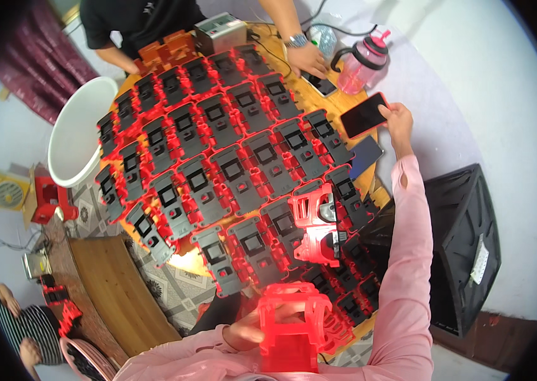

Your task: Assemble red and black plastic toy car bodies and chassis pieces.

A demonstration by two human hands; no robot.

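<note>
My left hand (249, 330) is near the bottom edge, holding a translucent red plastic frame (294, 327) close to my chest. My right hand (398, 120) reaches out to the far right of the table and grips a smartphone in a red case (362, 115), its dark screen facing up. Between my arms the round wooden table (338, 101) is covered with several rows of black-and-red plastic assemblies (230, 171). Two loose red frames (315, 222) lie on top of them near my right forearm.
Across the table a person in a black shirt rests a hand (308, 60) by another phone (320, 84). A pink bottle (360, 63) and a grey box (219, 30) stand there. A white basin (78, 130) sits left, a black crate (465, 241) right.
</note>
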